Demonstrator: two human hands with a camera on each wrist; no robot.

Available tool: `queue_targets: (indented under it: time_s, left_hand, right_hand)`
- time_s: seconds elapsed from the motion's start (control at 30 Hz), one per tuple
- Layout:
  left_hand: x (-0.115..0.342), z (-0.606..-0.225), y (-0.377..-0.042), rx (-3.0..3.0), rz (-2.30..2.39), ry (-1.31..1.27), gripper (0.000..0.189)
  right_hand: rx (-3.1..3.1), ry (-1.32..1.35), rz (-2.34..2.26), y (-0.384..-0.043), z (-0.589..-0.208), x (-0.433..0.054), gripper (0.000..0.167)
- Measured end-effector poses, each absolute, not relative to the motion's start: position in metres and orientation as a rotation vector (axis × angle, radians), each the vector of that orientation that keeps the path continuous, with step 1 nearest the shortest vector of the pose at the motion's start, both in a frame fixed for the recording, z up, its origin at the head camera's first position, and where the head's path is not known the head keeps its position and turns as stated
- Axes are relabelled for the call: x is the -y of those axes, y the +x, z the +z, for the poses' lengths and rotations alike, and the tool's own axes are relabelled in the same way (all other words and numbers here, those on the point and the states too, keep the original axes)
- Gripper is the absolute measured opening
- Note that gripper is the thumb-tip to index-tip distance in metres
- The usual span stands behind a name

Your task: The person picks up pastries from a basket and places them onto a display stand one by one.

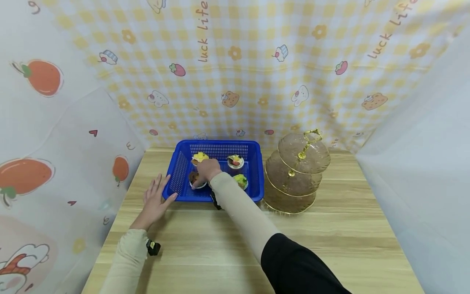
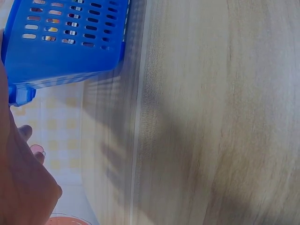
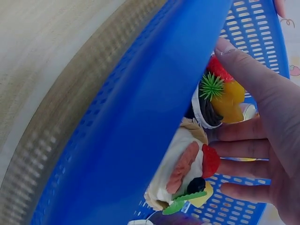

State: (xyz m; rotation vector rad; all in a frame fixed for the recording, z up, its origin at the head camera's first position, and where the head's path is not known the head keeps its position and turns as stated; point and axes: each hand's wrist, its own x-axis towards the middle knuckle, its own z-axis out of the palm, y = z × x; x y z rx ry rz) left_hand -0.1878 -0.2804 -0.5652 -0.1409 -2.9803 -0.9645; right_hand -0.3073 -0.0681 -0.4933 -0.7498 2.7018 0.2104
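While the wooden counter (image 1: 205, 253) spreads out in front of you, the blue basket (image 1: 191, 199) sits by its back edge, toward the back left corner, its long axis running roughly along that edge. Just beside it, toward the counter's right edge, stands the tiered stand (image 1: 293, 188) with gold rims. Your left hand (image 1: 154, 200), fingers straight and splayed, rests at the basket corner nearest the counter's front left corner. Your right hand (image 1: 208, 169) is down inside, thumb and fingers apart on either side of the chocolate cake (image 3: 225, 101); you cannot tell from these views whether they pinch it. That cake lies in the front left part of the basket, right under your palm, so your right hand is clearly the nearer one. Any move of it seems to turn on this straddle: thumb toward the counter's front edge, fingers toward its back edge. Being round, the cake shows no clear long axis; its fruit topping faces up toward your palm, though any slight tilt is hard to read. The yellow-topped cake (image 1: 200, 157) sits nearer the back edge, the cream cake (image 1: 236, 162) and green-topped cake (image 1: 240, 181) toward the right edge.
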Motion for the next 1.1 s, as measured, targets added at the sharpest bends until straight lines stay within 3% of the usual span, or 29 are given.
queue_targets:
  time_s: [0.6,0.93,1.1]
  left_hand:
    - [0.277,-0.565,-0.187,2.974,-0.973,-0.118,0.076]
    - [0.276,-0.564,-0.186,2.959,-0.986,-0.129,0.076]
    - [0.277,-0.566,-0.188,2.966,-0.996,-0.118,0.076]
  right_hand:
    - [-2.73,-0.752,0.265,-0.303,-0.499,0.071,0.062]
    - [-2.714,-0.738,0.235,-0.307,-0.505,0.073,0.046]
    - [-2.71,-0.747,0.226,-0.314,-0.508,0.073,0.048]
